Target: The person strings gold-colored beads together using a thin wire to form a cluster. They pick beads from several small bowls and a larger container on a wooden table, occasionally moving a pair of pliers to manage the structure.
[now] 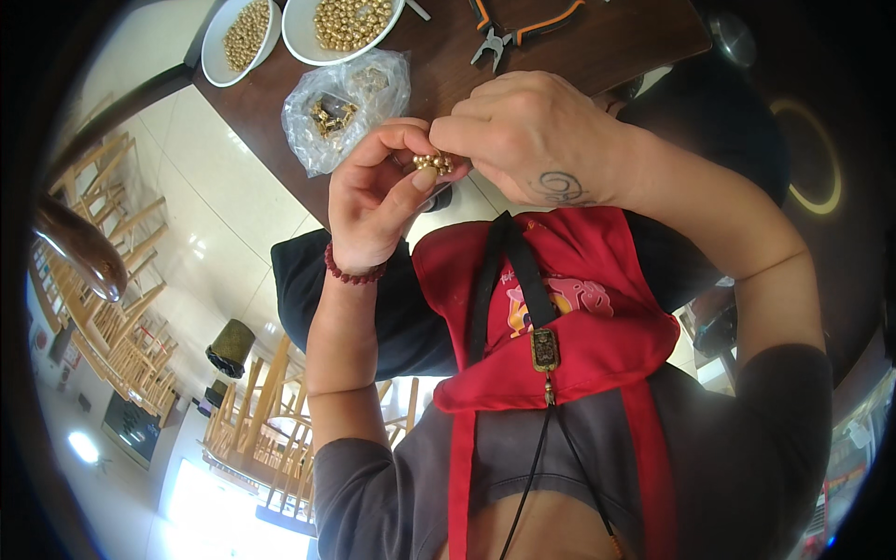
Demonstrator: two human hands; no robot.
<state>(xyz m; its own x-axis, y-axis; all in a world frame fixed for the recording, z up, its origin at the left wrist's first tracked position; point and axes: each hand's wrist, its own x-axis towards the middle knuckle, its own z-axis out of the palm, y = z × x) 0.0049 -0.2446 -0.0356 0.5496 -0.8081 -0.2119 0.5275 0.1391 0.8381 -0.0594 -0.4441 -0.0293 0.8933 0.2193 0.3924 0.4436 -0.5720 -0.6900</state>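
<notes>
Between the thumb and fingers of my left hand point(371, 191) is a small cluster of gold beads point(431, 164). My right hand point(523, 129) is closed in a pinch right beside the cluster, its knuckles turned up. Whatever its fingertips grip is hidden or too fine to make out. Just beyond my left hand, a clear plastic bag point(297, 126) lies on the dark table point(439, 65) with gold metal pieces point(330, 116) inside.
Two white bowls, a smaller one point(217, 65) and a larger one point(291, 37), hold gold beads at the far left. Pliers point(504, 37) with orange and black handles lie beyond my right hand. A red apron point(560, 373) covers my lap; wooden chairs point(252, 420) stand at left.
</notes>
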